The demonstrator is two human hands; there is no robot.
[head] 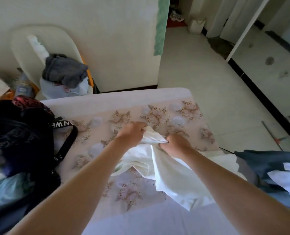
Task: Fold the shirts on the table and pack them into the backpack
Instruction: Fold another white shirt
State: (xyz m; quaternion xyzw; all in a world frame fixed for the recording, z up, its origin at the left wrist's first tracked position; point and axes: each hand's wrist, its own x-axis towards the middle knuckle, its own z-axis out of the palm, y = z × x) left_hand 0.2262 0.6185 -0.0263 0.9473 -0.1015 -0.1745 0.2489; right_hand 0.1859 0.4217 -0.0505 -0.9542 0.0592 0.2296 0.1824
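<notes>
Right now we are gripping the white shirt [159, 168] by one bunched edge, out over the middle of the table [117, 100]. Our left hand [132, 133] is pinching the cloth at the far end of that edge. Our right hand [175, 144] is clamping it just beside, nearer to us and a little to the right. The two fists are sitting close together, with only a short, taut span of fabric running between them. Both sets of fingers are curling fully round the cloth, none of them straight, and they are holding nothing else.

From the hands the shirt is trailing back toward us. Its long axis is running from the grip down toward the near side of the table, where the loose bulk is lying crumpled between our forearms and under the right one. We are judging that the coming move is turning on that direction: the body of the shirt is lying behind the fingers, not ahead of them, so we are going to need to part the hands sideways and draw the edge out flat.

The backpack [19, 133] is sitting well apart at the left edge of the table, nearer our left arm. A blue garment heap [266, 163] is lying at the right.
</notes>
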